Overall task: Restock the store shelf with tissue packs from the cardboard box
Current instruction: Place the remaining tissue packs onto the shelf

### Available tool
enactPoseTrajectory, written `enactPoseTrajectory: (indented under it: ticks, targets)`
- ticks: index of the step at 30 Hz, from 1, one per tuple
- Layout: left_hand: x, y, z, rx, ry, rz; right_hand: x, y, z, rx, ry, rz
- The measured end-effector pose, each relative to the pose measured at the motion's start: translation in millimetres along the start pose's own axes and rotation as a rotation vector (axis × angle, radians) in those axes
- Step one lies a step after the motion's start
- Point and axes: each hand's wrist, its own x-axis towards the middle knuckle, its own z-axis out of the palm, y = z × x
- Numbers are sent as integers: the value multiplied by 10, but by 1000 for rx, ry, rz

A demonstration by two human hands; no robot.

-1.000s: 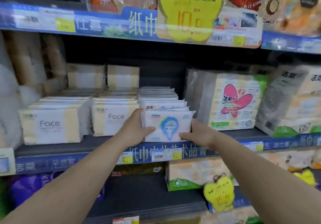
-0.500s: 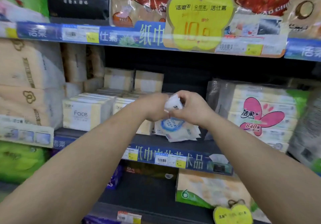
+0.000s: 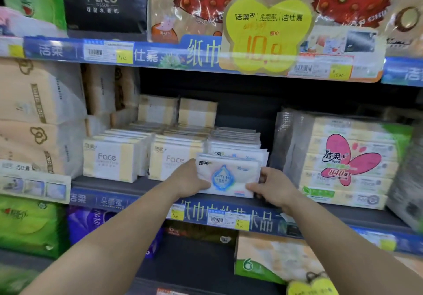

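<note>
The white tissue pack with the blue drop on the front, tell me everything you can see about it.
The white, soft plastic-wrapped tissue pack with a blue drop stands upright at the front of a row of like packs, at the blue-edged shelf lip. The left hand holds its left side, the right hand its right.

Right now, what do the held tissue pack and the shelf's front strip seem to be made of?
Tissue pack: soft plastic film, slightly glossy; it looks pliable and wrinkles at the edges. Shelf's front strip: probably printed plastic or card, smooth with a faint sheen; blur leaves it open.
</note>
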Motion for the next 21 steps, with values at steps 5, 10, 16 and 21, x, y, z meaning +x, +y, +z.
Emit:
enactPoseTrajectory:
  ticks: [5, 10, 16, 21]
  targets:
    - [8, 84, 181, 27, 167, -21, -6, 32, -45, 36, 177, 80]
    - [14, 103, 222, 121, 104, -52, -127, -48, 16, -158, 37, 78]
    - [-48, 196, 217, 184, 60, -56, -143, -25, 23, -189, 27, 98]
    - [-275, 162, 190, 17, 219, -63, -300, -89, 135, -42, 455, -167]
